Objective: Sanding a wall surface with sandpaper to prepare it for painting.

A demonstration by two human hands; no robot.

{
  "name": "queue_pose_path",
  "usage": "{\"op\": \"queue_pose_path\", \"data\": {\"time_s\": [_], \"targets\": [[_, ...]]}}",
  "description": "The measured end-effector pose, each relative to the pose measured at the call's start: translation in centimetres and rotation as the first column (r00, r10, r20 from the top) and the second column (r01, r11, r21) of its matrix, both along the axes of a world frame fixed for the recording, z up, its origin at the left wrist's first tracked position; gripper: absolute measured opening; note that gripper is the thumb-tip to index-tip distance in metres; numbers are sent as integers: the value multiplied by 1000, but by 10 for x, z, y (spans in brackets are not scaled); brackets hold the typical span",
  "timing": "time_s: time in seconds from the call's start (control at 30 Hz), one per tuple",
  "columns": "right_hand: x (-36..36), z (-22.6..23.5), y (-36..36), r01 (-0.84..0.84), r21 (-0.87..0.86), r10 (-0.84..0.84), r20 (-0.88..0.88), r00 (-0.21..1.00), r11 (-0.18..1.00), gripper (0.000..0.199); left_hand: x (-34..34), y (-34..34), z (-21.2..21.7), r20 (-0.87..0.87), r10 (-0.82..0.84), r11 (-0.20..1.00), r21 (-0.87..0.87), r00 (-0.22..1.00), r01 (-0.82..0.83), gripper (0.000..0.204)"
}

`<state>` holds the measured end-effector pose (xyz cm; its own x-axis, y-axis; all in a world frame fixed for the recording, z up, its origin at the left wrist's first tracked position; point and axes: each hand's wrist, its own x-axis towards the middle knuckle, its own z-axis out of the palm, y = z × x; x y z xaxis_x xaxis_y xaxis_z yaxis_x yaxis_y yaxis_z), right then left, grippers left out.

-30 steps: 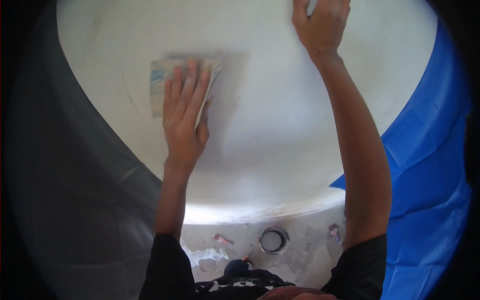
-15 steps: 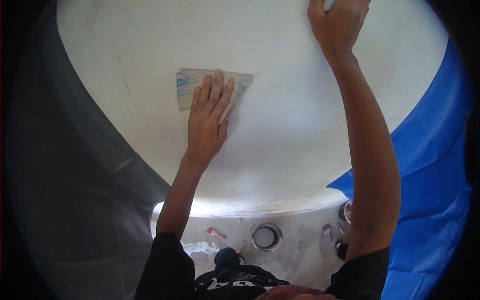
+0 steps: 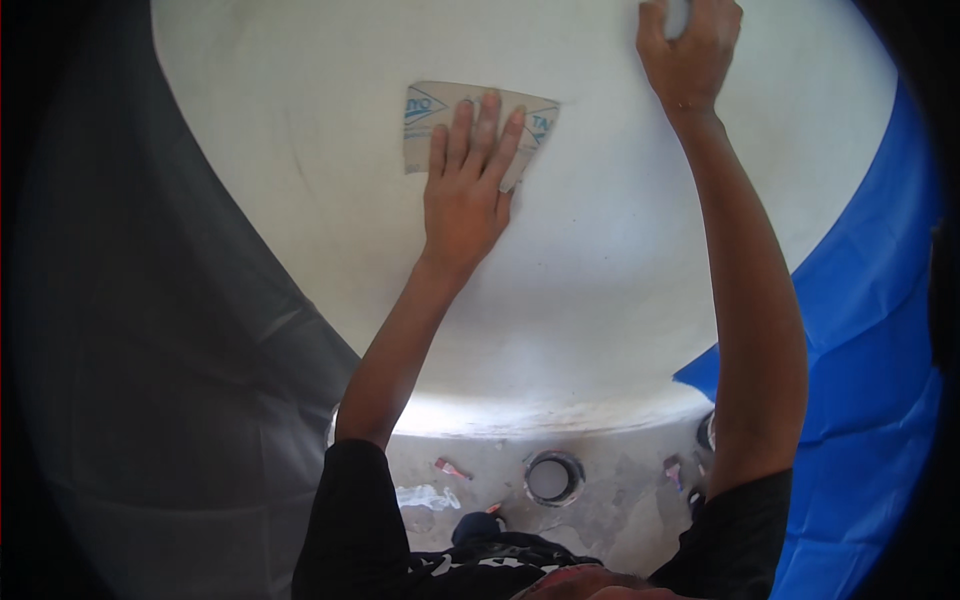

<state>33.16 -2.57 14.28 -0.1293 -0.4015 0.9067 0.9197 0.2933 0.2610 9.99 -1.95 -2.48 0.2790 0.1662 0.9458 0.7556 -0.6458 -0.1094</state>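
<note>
A brown sheet of sandpaper [image 3: 424,150] with blue print on its back lies against a large, pale, curved surface [image 3: 600,250]. My left hand [image 3: 468,190] presses flat on the sheet, fingers stretched out and slightly spread over it. At the top of the view, my right hand [image 3: 692,60] rests against the same pale surface. Its thumb stands apart from the fingers, with a light grey patch showing between them. The fingertips there run close to the picture's edge, partly cut off.
A dark grey sheet [image 3: 170,330] hangs on the left, a blue tarp [image 3: 860,370] on the right. On the concrete floor below stand a round paint pot [image 3: 574,492] and a partly hidden bucket [image 3: 706,432]. Two paintbrushes, one red [image 3: 452,469] and one reddish [image 3: 672,472], lie nearby.
My left hand and the sandpaper have slid up and to the right across the pale surface. My right hand shows slightly farther right, and the whole view has shifted a little.
</note>
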Motion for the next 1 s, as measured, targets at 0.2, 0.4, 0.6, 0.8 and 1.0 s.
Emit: {"op": "queue_pose_path", "data": {"time_s": [0.2, 0.4, 0.6, 0.8, 1.0], "targets": [[6, 5, 5, -41, -32, 41, -12, 999, 999, 20, 6, 3, -8, -30, 1, 999, -44, 1000, -2, 82], [22, -2, 19, -62, -19, 62, -9, 998, 998, 19, -1, -6, -90, -285, -80, 968, -250, 955, 6, 85], [8, -3, 15, 42, -61, -45, -42, 998, 997, 25, -24, -124, -274, -272, -805, 145, -952, 527, -271, 42], [-11, 13, 3, 63, -64, -68, -80, 995, 996, 30, -65, -180, -259, -40, -789, -171, -945, 613, -280, 41], [-9, 9, 1, 133, -71, -139, -93, 986, 989, 30, -94, -127, -43, 136, -444, 523, -763, 885, 380, 49]]}}
